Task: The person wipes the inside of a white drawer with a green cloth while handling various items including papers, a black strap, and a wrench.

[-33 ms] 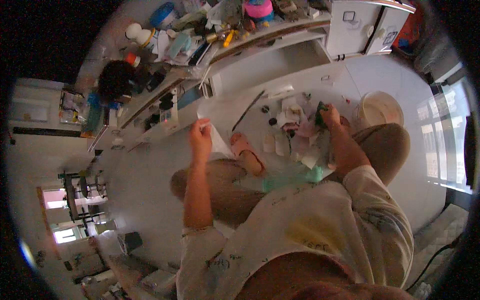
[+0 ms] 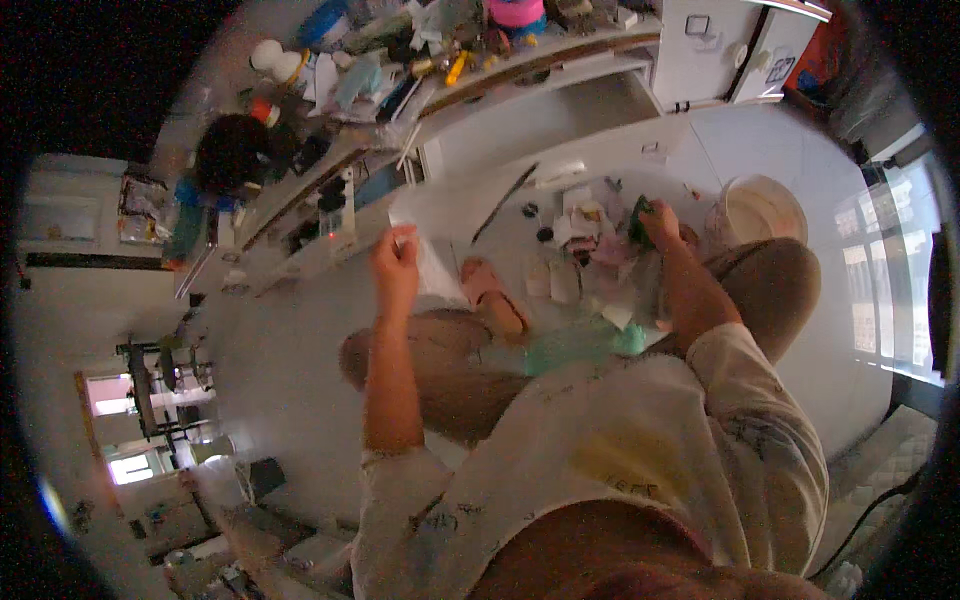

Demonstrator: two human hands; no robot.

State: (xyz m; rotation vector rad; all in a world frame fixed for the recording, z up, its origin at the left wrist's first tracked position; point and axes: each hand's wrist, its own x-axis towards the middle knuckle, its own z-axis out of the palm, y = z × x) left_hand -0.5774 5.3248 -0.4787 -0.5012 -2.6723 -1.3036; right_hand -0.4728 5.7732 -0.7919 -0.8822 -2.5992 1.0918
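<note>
My left hand [image 2: 397, 258] is raised at the left, with its fingers pinched on the top of a thin white sheet [image 2: 432, 275]. The sheet hangs down beside my bare foot [image 2: 482, 285]; whether it is paper or plastic I cannot tell. On the right, my right hand [image 2: 660, 225] closes round a small dark green thing [image 2: 638, 222] whose kind is too blurred to make out. Just left of it, a pile of crumpled white and pinkish scraps [image 2: 585, 225] lies on the floor. Two pale, flat pieces [image 2: 552, 281] rest nearer to me.
A whitish bucket [image 2: 765, 215] stands right of my right hand. A light green translucent thing [image 2: 585, 345] lies between my legs. Ahead, an open drawer [image 2: 540, 125] juts out beneath a cluttered counter [image 2: 590, 50]. A dark stick [image 2: 505, 203] lies on the floor.
My left hand has shifted slightly left, and the white sheet with it. My right hand stays nearly in place on the dark green thing.
</note>
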